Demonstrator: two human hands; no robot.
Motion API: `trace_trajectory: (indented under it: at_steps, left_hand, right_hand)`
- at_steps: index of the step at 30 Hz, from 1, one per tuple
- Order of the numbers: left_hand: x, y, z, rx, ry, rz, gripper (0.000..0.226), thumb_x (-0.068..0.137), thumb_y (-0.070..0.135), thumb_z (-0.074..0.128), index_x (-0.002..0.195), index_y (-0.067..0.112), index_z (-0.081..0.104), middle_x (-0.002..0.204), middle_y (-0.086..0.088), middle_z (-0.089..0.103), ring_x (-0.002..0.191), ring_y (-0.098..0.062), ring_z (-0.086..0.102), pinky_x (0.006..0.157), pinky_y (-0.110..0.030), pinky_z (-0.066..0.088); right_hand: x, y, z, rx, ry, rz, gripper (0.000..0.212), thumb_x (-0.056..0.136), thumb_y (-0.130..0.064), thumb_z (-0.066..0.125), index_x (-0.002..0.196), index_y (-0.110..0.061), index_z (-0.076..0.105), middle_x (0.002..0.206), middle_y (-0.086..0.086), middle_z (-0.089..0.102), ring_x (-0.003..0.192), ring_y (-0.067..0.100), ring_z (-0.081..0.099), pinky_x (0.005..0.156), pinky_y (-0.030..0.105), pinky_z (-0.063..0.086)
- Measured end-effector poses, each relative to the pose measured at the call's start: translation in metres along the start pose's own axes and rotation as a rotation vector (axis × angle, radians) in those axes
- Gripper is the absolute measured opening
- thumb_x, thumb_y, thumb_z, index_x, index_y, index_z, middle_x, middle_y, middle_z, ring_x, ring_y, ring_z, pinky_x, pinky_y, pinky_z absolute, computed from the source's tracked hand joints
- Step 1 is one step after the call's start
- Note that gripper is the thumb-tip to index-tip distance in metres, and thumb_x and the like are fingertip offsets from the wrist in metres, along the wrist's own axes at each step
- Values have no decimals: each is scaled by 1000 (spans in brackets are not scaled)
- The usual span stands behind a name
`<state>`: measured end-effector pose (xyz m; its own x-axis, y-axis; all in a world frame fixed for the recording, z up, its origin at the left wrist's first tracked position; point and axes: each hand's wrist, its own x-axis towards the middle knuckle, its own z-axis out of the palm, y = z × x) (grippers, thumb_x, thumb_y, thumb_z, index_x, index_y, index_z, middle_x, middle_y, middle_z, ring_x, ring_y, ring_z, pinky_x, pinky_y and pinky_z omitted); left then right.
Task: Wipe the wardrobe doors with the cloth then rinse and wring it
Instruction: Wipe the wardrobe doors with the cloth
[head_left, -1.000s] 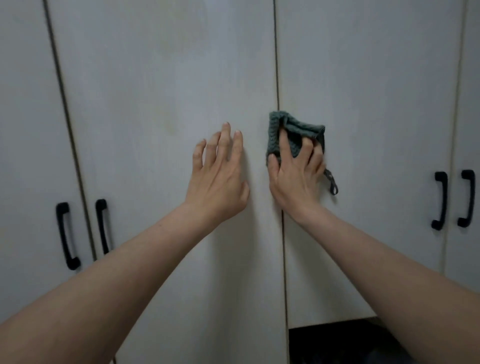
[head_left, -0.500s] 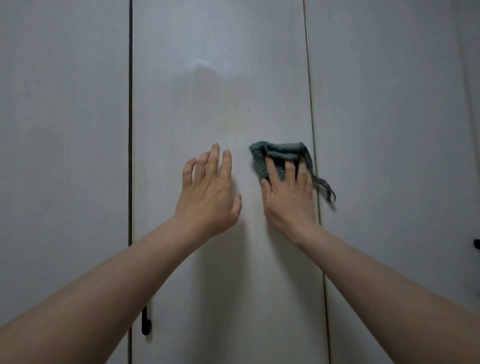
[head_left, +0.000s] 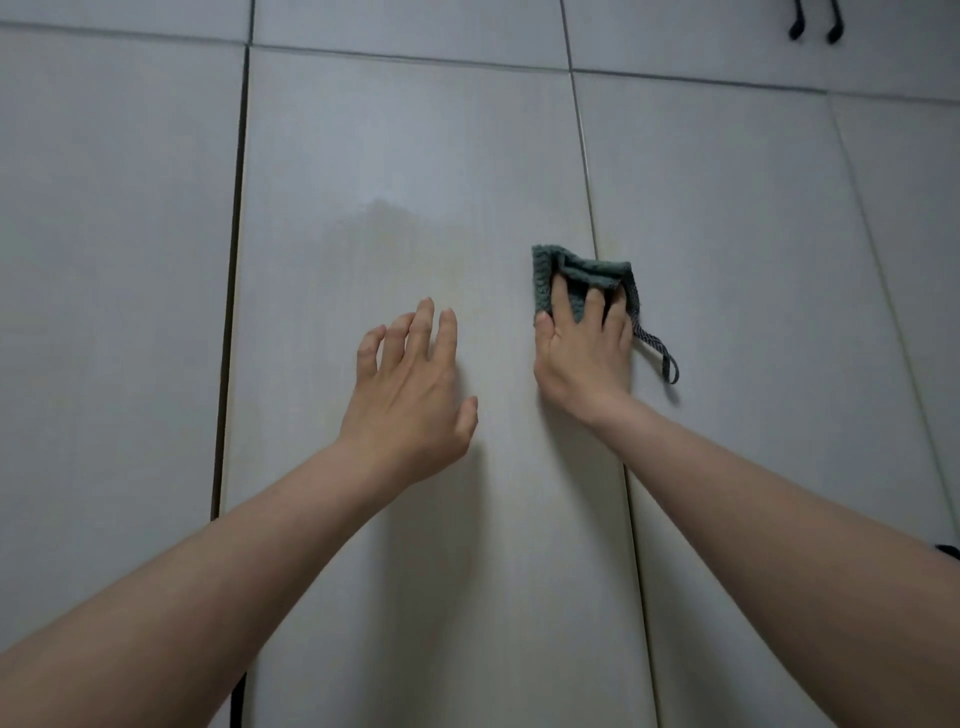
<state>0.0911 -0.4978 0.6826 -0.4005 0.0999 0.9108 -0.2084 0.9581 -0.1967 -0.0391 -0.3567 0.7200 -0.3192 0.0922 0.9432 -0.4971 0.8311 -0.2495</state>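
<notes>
Cloth first: we press a small dark green knitted cloth against the pale grey-white wardrobe doors with our right hand. Our fingers lie spread and fairly straight over the cloth, flattening it on the panel rather than curling round it; the thumb rests at the cloth's left edge. The cloth straddles the thin vertical seam between the middle door and the door to its right, with most of it just left of that seam. A dark striped hanging loop trails from the cloth's lower right corner, down past the right side of our hand.

Left of the cloth, our left hand is raised before the middle door, fingers apart and relaxed, holding nothing; whether it touches the panel we cannot tell. Up and to the left of the cloth, a faint damp sheen shows on the same door. Far above and to the right of the cloth, two black curved handles hang at the top edge.
</notes>
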Motion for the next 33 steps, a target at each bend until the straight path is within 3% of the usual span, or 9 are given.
trace_trajectory:
  at_steps: [12, 20, 24, 28, 33]
  left_hand:
    - [76, -15, -7, 12, 74, -84, 82, 93, 48, 42, 155, 13, 1, 163, -10, -1, 148, -29, 0, 119, -45, 2]
    - [101, -45, -17, 78, 180, -173, 80, 93, 50, 40, 155, 12, 6, 162, -13, 6, 146, -32, 7, 117, -47, 6]
    - [105, -62, -25, 93, 204, -236, 76, 95, 47, 39, 154, 10, 11, 161, -14, 11, 144, -35, 12, 116, -49, 10]
    - [96, -84, -26, 85, 246, -273, 65, 92, 31, 36, 152, 9, 20, 159, -13, 19, 142, -34, 20, 114, -49, 16]
    - [86, -119, -27, 113, 192, -323, 64, 96, 32, 37, 151, 7, 17, 159, -15, 15, 144, -33, 16, 116, -47, 13]
  right_hand:
    - [127, -30, -24, 39, 81, -40, 53, 102, -39, 19, 153, -29, 11, 158, 14, 14, 144, 41, 4, 117, 48, 2]
    - [155, -63, -26, 35, 101, -81, 52, 102, -35, 17, 153, -28, 11, 156, 14, 16, 143, 43, 4, 116, 49, 3]
    - [140, -117, -17, 57, 98, -273, 51, 101, -36, 21, 151, -29, 17, 155, 14, 20, 143, 42, 6, 115, 48, 3]
    - [108, -174, -4, 76, 63, -520, 50, 101, -38, 24, 150, -32, 20, 156, 11, 19, 145, 38, 2, 116, 46, 1]
    - [113, -174, -4, 67, 60, -594, 52, 98, -49, 24, 148, -37, 24, 155, 10, 21, 143, 34, 10, 116, 45, 4]
